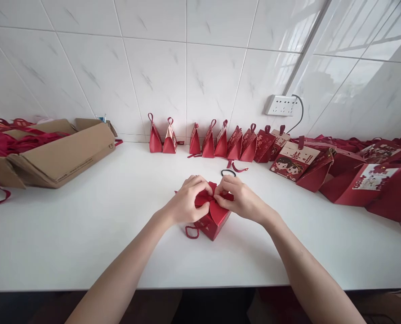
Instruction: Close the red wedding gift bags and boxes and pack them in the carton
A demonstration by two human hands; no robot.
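A small red gift box stands on the white table in front of me, set at an angle, with curved red flaps folded in at its top. My left hand is closed in a pinch at the left side of the top. From the right, my right hand pinches the top close to its middle. The fingers hide much of the lid, so exactly which piece each one grips is unclear. A dark red cord loop lies at the box's lower left.
Several red triangular gift boxes line the tiled wall, with more red boxes crowded on the right. At left, a cardboard box holds red ribbons. A black ring and a ribbon piece lie beyond my hands. A power strip hangs on the wall.
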